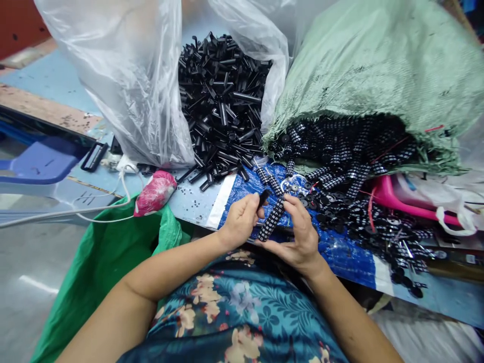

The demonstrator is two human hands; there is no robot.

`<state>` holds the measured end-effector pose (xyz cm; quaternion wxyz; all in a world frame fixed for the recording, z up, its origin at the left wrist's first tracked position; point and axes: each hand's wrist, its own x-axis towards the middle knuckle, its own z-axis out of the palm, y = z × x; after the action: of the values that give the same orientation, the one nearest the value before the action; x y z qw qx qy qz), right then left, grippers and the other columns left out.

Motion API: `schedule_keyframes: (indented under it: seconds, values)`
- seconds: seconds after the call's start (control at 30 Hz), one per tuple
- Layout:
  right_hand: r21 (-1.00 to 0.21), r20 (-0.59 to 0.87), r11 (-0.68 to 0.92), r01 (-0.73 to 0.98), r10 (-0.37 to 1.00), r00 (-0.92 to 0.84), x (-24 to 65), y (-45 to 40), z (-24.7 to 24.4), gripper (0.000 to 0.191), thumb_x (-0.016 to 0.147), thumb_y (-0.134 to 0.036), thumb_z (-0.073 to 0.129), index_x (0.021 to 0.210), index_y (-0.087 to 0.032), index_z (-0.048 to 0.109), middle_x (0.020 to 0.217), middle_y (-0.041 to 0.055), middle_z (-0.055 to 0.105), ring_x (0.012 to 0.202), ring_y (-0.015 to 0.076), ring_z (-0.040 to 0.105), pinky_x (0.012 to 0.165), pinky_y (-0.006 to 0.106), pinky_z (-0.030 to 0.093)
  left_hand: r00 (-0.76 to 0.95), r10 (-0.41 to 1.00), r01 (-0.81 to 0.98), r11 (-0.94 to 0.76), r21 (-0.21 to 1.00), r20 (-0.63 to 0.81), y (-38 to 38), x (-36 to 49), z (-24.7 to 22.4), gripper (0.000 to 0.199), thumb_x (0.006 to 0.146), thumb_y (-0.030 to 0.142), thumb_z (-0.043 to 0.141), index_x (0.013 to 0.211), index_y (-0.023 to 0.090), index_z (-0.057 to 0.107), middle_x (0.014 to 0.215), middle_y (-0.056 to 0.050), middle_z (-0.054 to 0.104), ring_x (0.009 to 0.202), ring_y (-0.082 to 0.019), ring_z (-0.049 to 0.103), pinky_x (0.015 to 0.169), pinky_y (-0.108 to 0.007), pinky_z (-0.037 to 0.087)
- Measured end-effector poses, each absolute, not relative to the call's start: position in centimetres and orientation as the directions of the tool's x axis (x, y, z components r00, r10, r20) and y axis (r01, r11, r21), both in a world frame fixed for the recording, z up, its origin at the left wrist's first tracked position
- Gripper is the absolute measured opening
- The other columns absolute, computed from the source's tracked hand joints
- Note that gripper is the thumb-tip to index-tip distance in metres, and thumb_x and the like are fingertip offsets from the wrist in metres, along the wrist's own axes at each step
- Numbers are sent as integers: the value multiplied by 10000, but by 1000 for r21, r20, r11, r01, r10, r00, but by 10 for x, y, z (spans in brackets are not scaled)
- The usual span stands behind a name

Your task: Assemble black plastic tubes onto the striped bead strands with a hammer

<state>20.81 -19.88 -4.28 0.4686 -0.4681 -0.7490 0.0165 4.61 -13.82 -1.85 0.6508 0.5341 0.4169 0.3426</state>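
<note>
Black with rows of small white marks, the patterned piece [270, 221] is held above the near edge of the table [196, 206], in front of my body. Its long axis lies diagonally across my view: the lower end points towards me and to the left, the upper end away from me and to the right. My right hand [300, 239] is partly open in a C shape and spans the length of it, thumb at the lower end, fingertips by the upper end. My left hand [241, 222] is nearly closed, thumb and fingers pinching a short plain black part [263, 198], just left of the upper portion of the patterned piece; its exposed end points up and to the right. Whether the two items touch, I cannot tell. A blue sheet [346, 259] lies on the table beyond and to the right of my hands. Further off, a heap of black parts [223, 108] spills from a clear plastic bag [141, 91]. To the right of it, a pale green sack [370, 65] has its mouth towards me, filled with similar patterned pieces [340, 146]. A pink basket [397, 204] sits among loose pieces at the right.
</note>
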Motion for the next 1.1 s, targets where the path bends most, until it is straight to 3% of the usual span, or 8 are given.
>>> schedule_keyframes:
  seconds: [0.17, 0.37, 0.7, 0.8, 0.83, 0.9, 1.0, 1.1]
  values:
    - [-367, 716, 524, 768, 687, -126, 202, -203, -43, 946, 818, -453, 781, 1580, -172, 298, 1493, 192, 502, 1340, 331, 555, 1064, 496, 567, 395, 890, -101, 287, 953, -227, -145, 52, -19, 455, 867, 594, 652, 893, 140, 673, 739, 10, 562, 680, -100, 472, 642, -238, 397]
    - [-284, 676, 464, 839, 718, -168, 202, -207, -48, 915, 862, -410, 745, 1596, -159, 259, 1512, 200, 491, 1358, 319, 546, 1069, 467, 563, 482, 801, -205, 498, 843, -356, -138, 43, -18, 417, 680, 439, 873, 920, 146, 698, 770, 11, 660, 668, -83, 553, 647, -218, 429]
    - [-467, 514, 368, 804, 853, -92, 191, -202, -47, 997, 790, -579, 764, 1570, -166, 301, 1476, 218, 527, 1375, 347, 524, 1118, 530, 489, 582, 648, -213, 705, 677, -492, -134, 35, -36, 528, 645, 497, 881, 940, 178, 580, 750, -17, 692, 683, -183, 697, 582, -275, 537]
    - [-430, 522, 398, 811, 842, -136, 199, -205, -56, 1033, 794, -612, 744, 1572, -127, 269, 1489, 239, 503, 1413, 370, 468, 1123, 551, 455, 563, 738, -163, 540, 826, -372, -129, 24, -39, 449, 705, 458, 842, 942, 182, 578, 766, 2, 669, 680, -154, 670, 635, -282, 533]
    - [-400, 507, 389, 830, 848, -153, 202, -208, -59, 953, 823, -583, 731, 1548, -125, 316, 1454, 229, 539, 1392, 370, 487, 1109, 547, 454, 540, 789, -110, 411, 905, -292, -125, 17, -40, 402, 739, 443, 815, 943, 179, 592, 778, 2, 662, 685, -140, 650, 655, -275, 519]
    - [-323, 440, 347, 880, 879, -185, 210, -214, -67, 596, 912, -440, 683, 1406, -158, 509, 1277, 162, 668, 1231, 322, 608, 1017, 479, 494, 487, 866, 96, 71, 993, -109, -114, 0, -40, 293, 804, 400, 753, 945, 174, 631, 809, -5, 656, 707, -124, 601, 688, -268, 481]
    - [-220, 357, 310, 925, 908, -219, 219, -222, -73, 190, 967, -264, 603, 1126, -178, 663, 1011, 88, 730, 912, 226, 667, 830, 363, 505, 488, 873, 485, -285, 827, 15, -93, -26, -39, 141, 843, 305, 686, 902, 178, 671, 825, -13, 654, 744, -139, 557, 716, -279, 424]
    - [-247, 419, 319, 915, 887, -196, 222, -224, -70, 199, 964, -225, 582, 1140, -163, 649, 983, 98, 722, 871, 220, 658, 813, 345, 511, 531, 842, 653, -334, 680, -95, -74, -40, -39, 143, 773, 291, 736, 834, 175, 680, 789, -5, 640, 736, -148, 542, 694, -273, 379]
